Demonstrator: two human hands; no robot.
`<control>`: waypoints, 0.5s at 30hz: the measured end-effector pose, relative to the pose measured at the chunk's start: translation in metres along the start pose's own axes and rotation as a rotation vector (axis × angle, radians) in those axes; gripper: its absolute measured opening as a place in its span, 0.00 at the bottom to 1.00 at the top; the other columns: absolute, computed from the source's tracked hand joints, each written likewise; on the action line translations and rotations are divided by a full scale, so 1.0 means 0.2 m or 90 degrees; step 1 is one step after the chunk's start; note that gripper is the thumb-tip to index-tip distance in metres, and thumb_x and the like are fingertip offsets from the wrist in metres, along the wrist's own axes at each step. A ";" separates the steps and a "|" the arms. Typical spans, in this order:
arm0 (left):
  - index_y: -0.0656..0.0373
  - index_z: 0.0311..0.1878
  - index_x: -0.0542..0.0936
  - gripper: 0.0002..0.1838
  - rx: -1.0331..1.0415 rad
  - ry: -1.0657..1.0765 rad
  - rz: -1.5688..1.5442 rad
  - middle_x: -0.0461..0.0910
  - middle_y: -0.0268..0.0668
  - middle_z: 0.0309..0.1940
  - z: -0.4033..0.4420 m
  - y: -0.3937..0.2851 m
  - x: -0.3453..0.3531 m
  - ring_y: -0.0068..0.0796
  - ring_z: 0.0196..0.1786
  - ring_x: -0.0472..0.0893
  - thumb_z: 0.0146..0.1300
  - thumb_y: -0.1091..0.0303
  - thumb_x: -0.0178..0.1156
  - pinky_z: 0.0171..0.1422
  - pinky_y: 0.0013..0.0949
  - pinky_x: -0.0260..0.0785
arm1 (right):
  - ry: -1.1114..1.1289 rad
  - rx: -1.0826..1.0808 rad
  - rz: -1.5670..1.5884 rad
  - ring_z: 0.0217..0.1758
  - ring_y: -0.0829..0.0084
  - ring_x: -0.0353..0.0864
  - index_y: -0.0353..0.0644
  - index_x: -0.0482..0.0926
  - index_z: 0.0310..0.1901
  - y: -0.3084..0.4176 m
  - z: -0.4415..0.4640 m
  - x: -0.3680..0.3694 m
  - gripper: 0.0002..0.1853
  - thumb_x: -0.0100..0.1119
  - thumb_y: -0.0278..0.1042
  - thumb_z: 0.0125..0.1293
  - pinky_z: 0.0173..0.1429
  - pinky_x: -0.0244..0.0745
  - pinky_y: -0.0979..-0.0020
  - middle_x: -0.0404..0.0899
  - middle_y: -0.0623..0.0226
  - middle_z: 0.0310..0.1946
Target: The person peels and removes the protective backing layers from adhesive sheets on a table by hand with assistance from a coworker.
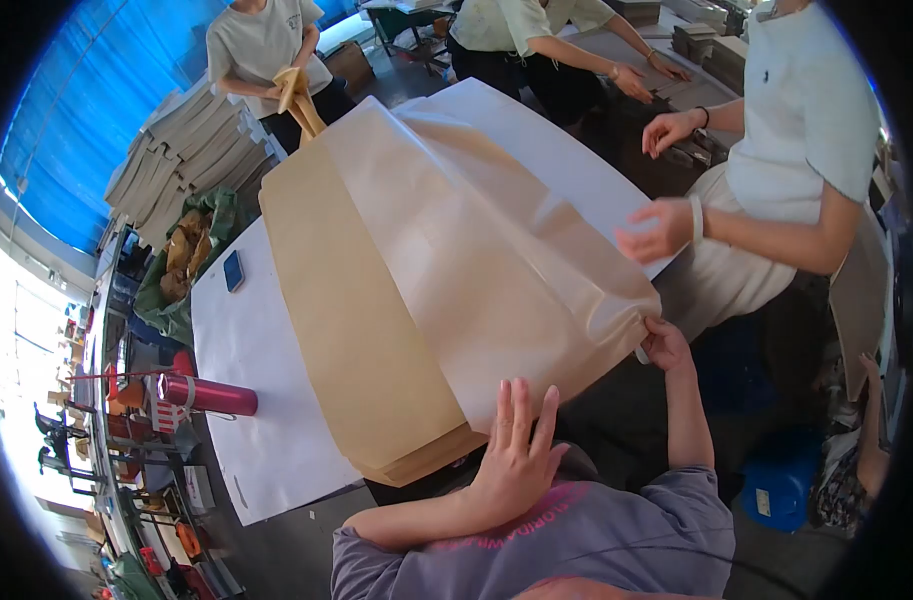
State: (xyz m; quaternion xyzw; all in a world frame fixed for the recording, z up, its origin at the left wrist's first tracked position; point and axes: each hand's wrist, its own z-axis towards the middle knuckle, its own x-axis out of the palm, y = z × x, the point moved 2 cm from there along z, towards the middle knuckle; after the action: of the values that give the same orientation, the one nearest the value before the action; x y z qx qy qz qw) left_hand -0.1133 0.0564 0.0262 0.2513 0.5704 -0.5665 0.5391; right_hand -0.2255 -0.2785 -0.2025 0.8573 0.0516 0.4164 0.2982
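Observation:
A stack of large tan paper sheets [366, 330] lies on the white-topped table. Over its right part spreads a glossy pale sheet [446, 240], which is wrinkled and lifted along its right side. My right hand [666, 345] is closed on the near right corner of this pale sheet. At the near edge of the stack, my left hand [521, 430] is raised with its fingers stretched out and holds nothing. Whether its fingertips touch the pale sheet I cannot tell.
On the white tabletop [266, 350] are a pink bottle [211, 395] and a phone [234, 270]. A person in white [806, 130] stands close on the right; another [266, 50] holds tan material at the far end. Stacked boards [186, 135] stand behind, and a blue container [776, 490] lower right.

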 end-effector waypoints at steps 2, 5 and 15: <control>0.68 0.67 0.59 0.38 -0.013 0.008 0.013 0.47 0.69 0.67 0.00 0.00 -0.07 0.67 0.69 0.54 0.59 0.58 0.61 0.65 0.53 0.60 | -0.017 -0.001 0.012 0.50 0.67 0.80 0.36 0.72 0.54 -0.01 0.00 -0.05 0.16 0.54 0.29 0.65 0.49 0.80 0.65 0.78 0.61 0.49; 0.65 0.65 0.64 0.35 -0.061 0.037 0.120 0.58 0.59 0.66 0.00 0.11 -0.06 0.55 0.69 0.60 0.60 0.53 0.60 0.57 0.51 0.63 | -0.011 -0.012 0.029 0.51 0.69 0.80 0.37 0.72 0.55 -0.06 0.03 -0.16 0.17 0.54 0.32 0.66 0.49 0.79 0.66 0.78 0.62 0.50; 0.55 0.38 0.75 0.11 -0.091 -0.068 0.210 0.73 0.31 0.38 -0.03 0.39 0.07 0.27 0.46 0.73 0.60 0.58 0.58 0.51 0.41 0.53 | 0.212 0.010 0.091 0.57 0.70 0.75 0.40 0.70 0.58 -0.15 0.07 -0.22 0.20 0.53 0.39 0.68 0.62 0.70 0.67 0.77 0.65 0.54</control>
State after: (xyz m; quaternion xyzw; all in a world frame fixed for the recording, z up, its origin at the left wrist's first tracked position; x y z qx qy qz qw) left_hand -0.0497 0.0753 -0.0170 0.2720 0.5307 -0.4411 0.6707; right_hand -0.2394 -0.2749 -0.2554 0.7802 0.0427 0.5724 0.2487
